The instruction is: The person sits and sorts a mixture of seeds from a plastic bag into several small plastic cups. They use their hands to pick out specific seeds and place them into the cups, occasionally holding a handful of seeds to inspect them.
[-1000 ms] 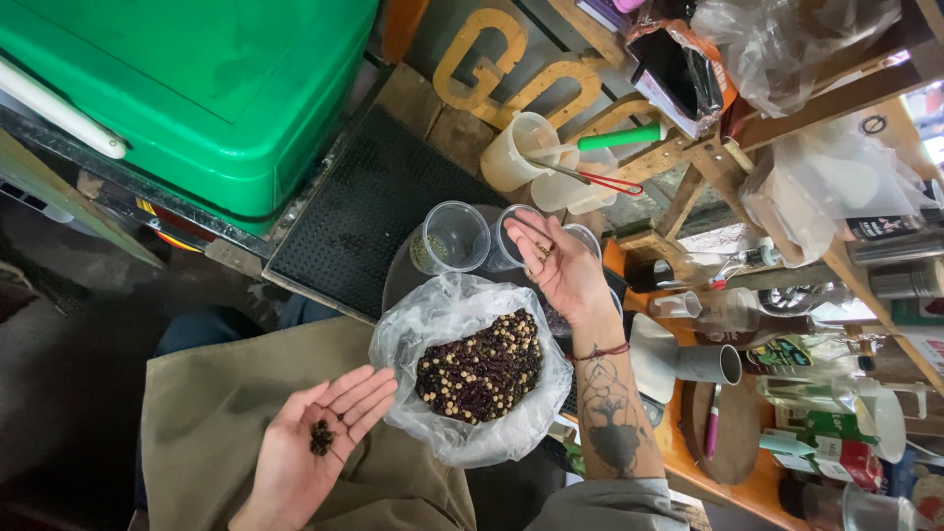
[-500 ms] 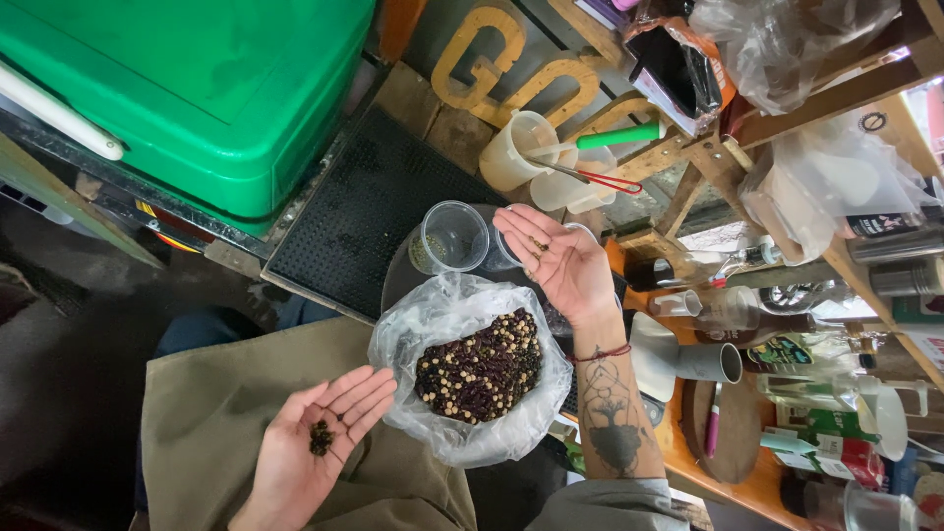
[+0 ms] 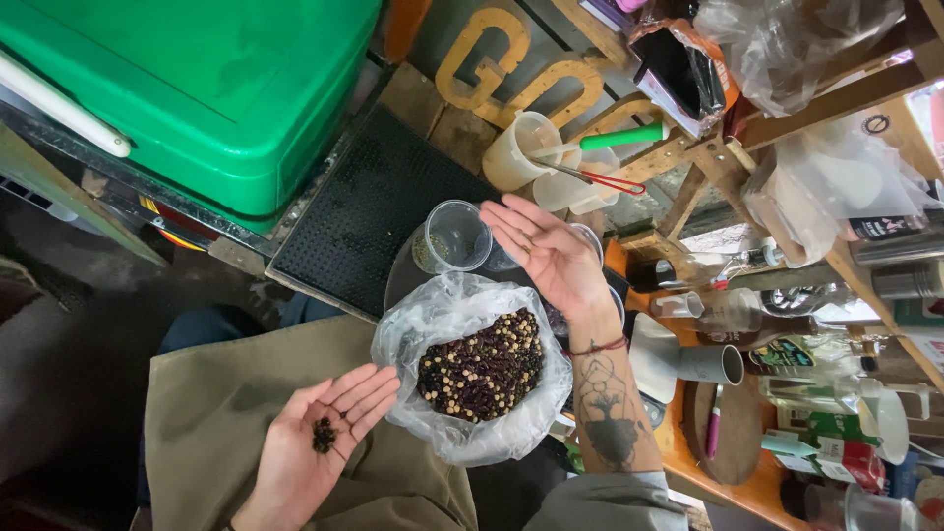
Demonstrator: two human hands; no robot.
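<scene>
The left hand (image 3: 317, 438) lies palm up and fully open over the apron (image 3: 216, 413), fingers spread loosely, cradling a small clump of dark beans (image 3: 324, 434) in the hollow of the palm. The right hand (image 3: 544, 251) is also open and palm up, fingers nearly straight, held above the cups; one or two tiny specks may sit on its palm, but they are too small to make out. The two hands are well apart, with the bag (image 3: 472, 379) between them.

The bag, clear plastic and open at the top, sits on the lap at 3 o'clock from the left hand and holds mixed dark and pale beans. A clear cup (image 3: 454, 236) stands at 12 o'clock from the bag, just beside the right hand's fingertips. A second cup is mostly hidden beneath the right hand, only a rim showing. The green bin (image 3: 197, 88) at 10 o'clock is cut off by the frame.

Since a second ago, the right hand has turned from palm down over the cups to palm up; the left hand has stayed put.
</scene>
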